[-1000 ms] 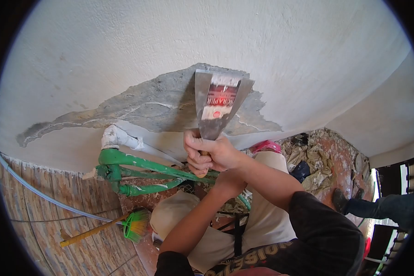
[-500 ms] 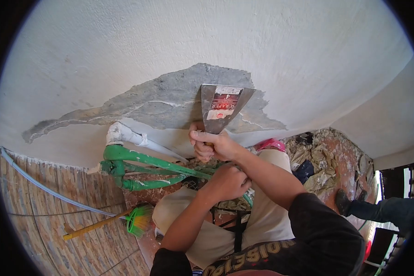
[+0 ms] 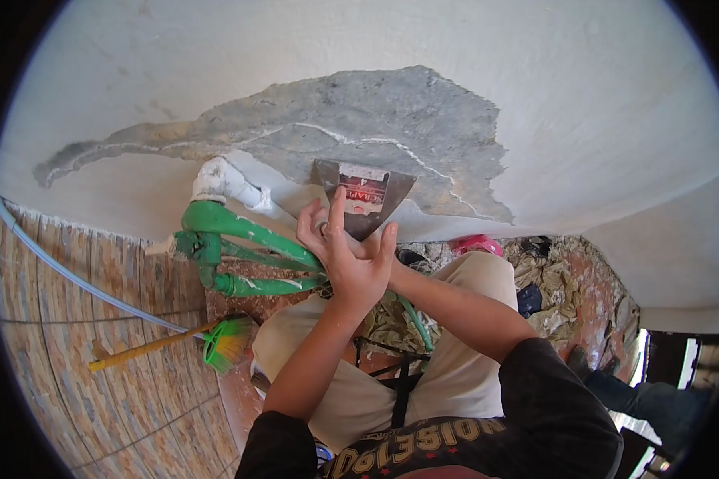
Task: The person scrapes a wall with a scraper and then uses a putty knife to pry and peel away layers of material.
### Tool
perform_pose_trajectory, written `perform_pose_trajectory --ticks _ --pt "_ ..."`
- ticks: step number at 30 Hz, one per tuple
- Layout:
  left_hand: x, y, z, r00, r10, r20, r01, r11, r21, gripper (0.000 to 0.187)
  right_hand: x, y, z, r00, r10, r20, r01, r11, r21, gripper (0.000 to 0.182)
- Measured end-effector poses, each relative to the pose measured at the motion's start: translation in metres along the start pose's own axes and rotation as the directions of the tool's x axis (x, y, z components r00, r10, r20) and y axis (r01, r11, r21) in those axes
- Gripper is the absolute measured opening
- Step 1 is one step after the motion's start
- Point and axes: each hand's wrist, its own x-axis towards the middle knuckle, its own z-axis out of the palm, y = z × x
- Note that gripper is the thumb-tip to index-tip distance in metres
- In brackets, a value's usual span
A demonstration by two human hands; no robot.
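Scraper (image 3: 369, 193) | edge uncovered, grey patch (image 3: 379, 108) behind | left grip (image 3: 355, 270) spread | right grip (image 3: 366, 248) clasping it

Soft, fairly even light; wall (image 3: 567, 120) above scraper (image 3: 367, 221) pale, low-contrast. Blown-out bright gap (image 3: 636, 425) well below & R of scraper. Its label (image 3: 369, 190) reads OK (so focus decent). Fisheye bows tiles (image 3: 144, 399) below-L of it; black vignette at pic. edges.

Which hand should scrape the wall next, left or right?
Probably the right hand: its arm leads straight to the bottom of the scraper, near the grey patch, though the left hand mostly hides its grip. The left hand's fingers look spread in front of the scraper, not wrapped around it.
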Motion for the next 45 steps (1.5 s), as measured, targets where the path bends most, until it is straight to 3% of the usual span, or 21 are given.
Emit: perform_pose_trajectory --ticks 1,3,5,7,8,9,11,12,15,16,17,19,21,24,31,35,38,39,41,43,45 --pt "-0.001 -0.004 0.002 1.000 -0.011 -0.003 0.011 1.000 0.009 0.073 -0.001 -0.004 -0.002 0.997 0.070 0.017 -0.071 0.995 0.074 0.027" --pt "-0.005 -0.016 0.010 0.994 -0.099 0.046 0.109 0.921 -0.374 0.068 -0.001 -0.012 -0.010 0.977 0.203 0.062 -0.211 0.955 0.207 0.028" --pt "-0.005 -0.018 0.011 0.995 -0.092 0.031 0.097 0.907 -0.410 0.066 0.003 -0.029 -0.022 0.959 0.266 0.101 -0.284 0.920 0.271 0.029" --pt "-0.006 -0.012 0.012 0.984 -0.173 -0.034 0.104 0.724 -0.682 0.066 0.009 -0.053 -0.040 0.908 0.384 0.166 -0.418 0.833 0.361 0.030" --pt "-0.010 -0.014 0.016 0.984 -0.143 -0.110 0.030 0.730 -0.683 0.068 0.010 -0.054 -0.050 0.949 0.265 0.172 -0.310 0.887 0.342 0.046" --pt "-0.009 -0.012 0.017 0.983 -0.144 -0.118 0.025 0.731 -0.682 0.068 0.009 -0.063 -0.064 0.949 0.260 0.178 -0.307 0.889 0.340 0.046" --pt "-0.004 -0.010 0.017 0.954 0.041 -0.298 -0.225 0.754 -0.617 0.063 0.010 -0.084 -0.094 0.741 0.554 0.379 -0.648 0.738 0.188 0.066" --pt "-0.004 -0.013 0.019 0.946 0.075 -0.314 -0.264 0.739 -0.620 0.060 0.012 -0.082 -0.101 0.735 0.553 0.392 -0.651 0.737 0.182 0.066" --pt "-0.009 -0.016 0.017 0.984 -0.067 -0.167 -0.054 0.776 -0.628 0.055 0.019 -0.080 -0.119 0.775 0.396 0.492 -0.587 0.739 0.330 0.082" --pt "-0.011 -0.014 0.016 0.983 -0.155 -0.099 0.043 0.717 -0.696 0.046 0.021 -0.082 -0.126 0.765 0.355 0.537 -0.617 0.642 0.455 0.083" --pt "-0.011 -0.015 0.015 0.983 -0.152 -0.099 0.051 0.754 -0.654 0.036 0.023 -0.083 -0.131 0.758 0.309 0.575 -0.640 0.521 0.565 0.083" --pt "-0.004 -0.012 0.011 0.984 -0.026 -0.178 -0.077 0.834 -0.547 0.029 0.020 -0.083 -0.136 0.779 0.250 0.575 -0.610 0.518 0.600 0.088" --pt "-0.003 -0.009 0.004 0.994 0.052 -0.092 -0.094 0.835 -0.542 0.028 0.014 -0.079 -0.142 0.834 0.091 0.544 -0.549 0.241 0.800 0.095" --pt "-0.010 -0.006 0.003 0.998 -0.026 -0.053 -0.011 0.798 -0.602 0.029 0.012 -0.067 -0.148 0.832 -0.021 0.555 -0.534 0.240 0.810 0.105" --pt "-0.008 -0.007 -0.003 0.985 0.032 -0.167 -0.114 0.853 -0.509 0.031 0.015 -0.071 -0.142 0.851 -0.149 0.504 -0.488 0.134 0.863 0.108" --pt "-0.009 -0.007 0.000 0.986 0.066 -0.152 -0.133 0.862 -0.489 0.033 0.013 -0.069 -0.145 0.881 -0.153 0.448 -0.427 0.155 0.891 0.103" --pt "-0.016 -0.011 0.011 0.987 0.017 -0.157 -0.103 0.828 -0.551 0.037 0.017 -0.075 -0.136 0.980 -0.090 0.176 -0.154 0.212 0.965 0.096" --pt "-0.017 -0.012 0.013 0.990 -0.027 -0.141 -0.061 0.808 -0.585 0.040 0.019 -0.071 -0.134 0.978 -0.097 0.187 -0.163 0.214 0.963 0.096" --pt "-0.020 -0.014 0.016 0.991 0.002 -0.134 -0.081 0.808 -0.584 0.046 0.018 -0.060 -0.131 0.972 -0.194 0.134 -0.025 0.477 0.878 0.089" --pt "-0.025 -0.016 0.022 0.992 0.029 -0.119 -0.094 0.805 -0.585 0.051 0.012 -0.069 -0.117 0.995 -0.054 0.081 -0.035 0.573 0.819 0.079" --pt "-0.030 -0.016 0.032 1.000 0.008 -0.012 -0.013 0.801 -0.599 0.060 0.009 -0.072 -0.106 0.962 0.137 -0.236 -0.037 0.922 0.386 0.074"
